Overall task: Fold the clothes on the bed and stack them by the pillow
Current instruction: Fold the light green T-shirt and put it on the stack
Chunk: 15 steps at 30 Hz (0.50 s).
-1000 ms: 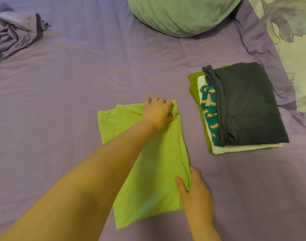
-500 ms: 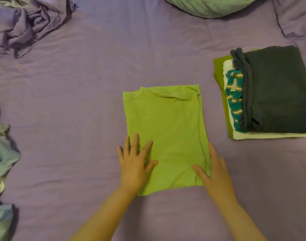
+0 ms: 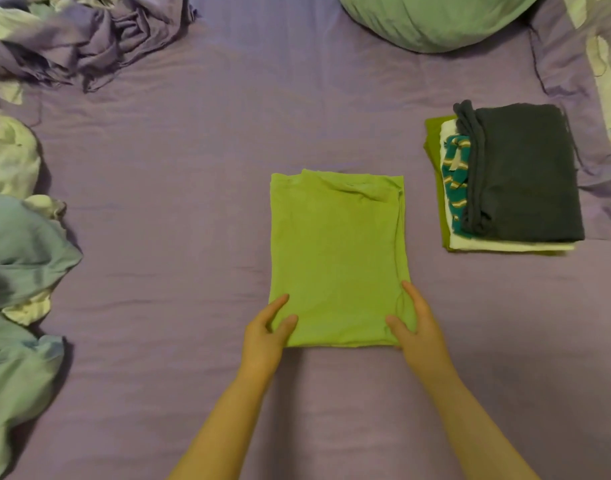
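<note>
Now, working across from the bed's left edge, I see unfolded clothes (image 3: 18, 244) heaped in pale blue and cream, with a crumpled lilac sheet (image 3: 89, 39) toward the far left corner. At the middle of the bed (image 3: 193, 133) lies the lime-green shirt (image 3: 335, 258), already folded into a narrow upright rectangle. My left hand (image 3: 266, 337) takes its near left corner, thumb on top and fingers seemingly tucked beneath, so that grip is pinching cloth. My right hand (image 3: 416, 327) holds the near right corner the same way, thumb over the hem. Toward the right edge sits the stack (image 3: 505, 181), a dark grey garment on top with teal-striped, white and green layers showing below. The green pillow (image 3: 435, 19) lies beyond it at the far edge.

I judge the step in hand to be the last fold: bringing the near hem up to the collar end. To do it well, I would lift both corners together, keep the hem taut and level, and lay it square on the far edge so the side seams line up. Smoothing outward from the centre should press out the bunching near the collar before I carry it to the stack.
</note>
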Motion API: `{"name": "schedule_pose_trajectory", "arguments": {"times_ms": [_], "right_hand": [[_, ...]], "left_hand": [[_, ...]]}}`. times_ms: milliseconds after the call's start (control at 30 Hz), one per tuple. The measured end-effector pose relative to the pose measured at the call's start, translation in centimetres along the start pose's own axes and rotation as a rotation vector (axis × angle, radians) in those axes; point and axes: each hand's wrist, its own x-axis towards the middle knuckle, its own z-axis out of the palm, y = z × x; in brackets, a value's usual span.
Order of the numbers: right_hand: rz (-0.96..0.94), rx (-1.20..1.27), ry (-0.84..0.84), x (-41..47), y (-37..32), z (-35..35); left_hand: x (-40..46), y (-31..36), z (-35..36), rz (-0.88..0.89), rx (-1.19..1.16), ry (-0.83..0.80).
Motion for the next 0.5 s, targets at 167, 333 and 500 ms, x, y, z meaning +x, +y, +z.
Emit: {"name": "schedule_pose_trajectory", "arguments": {"times_ms": [167, 333, 500], "right_hand": [[0.048, -0.038, 0.093, -6.6, 0.3, -0.3], [-0.027, -0.002, 0.139, -8.3, -2.1, -1.5], [0.004, 0.192, 0.021, -3.0, -6.7, -2.2]], "left_hand": [[-6.8, -2.8, -1.9, -0.146, -0.087, 0.152], [-8.4, -0.7, -3.2, 0.065, 0.036, 0.351], [-3.7, 4.6, -3.7, 0.051, -0.146, 0.182]]}}
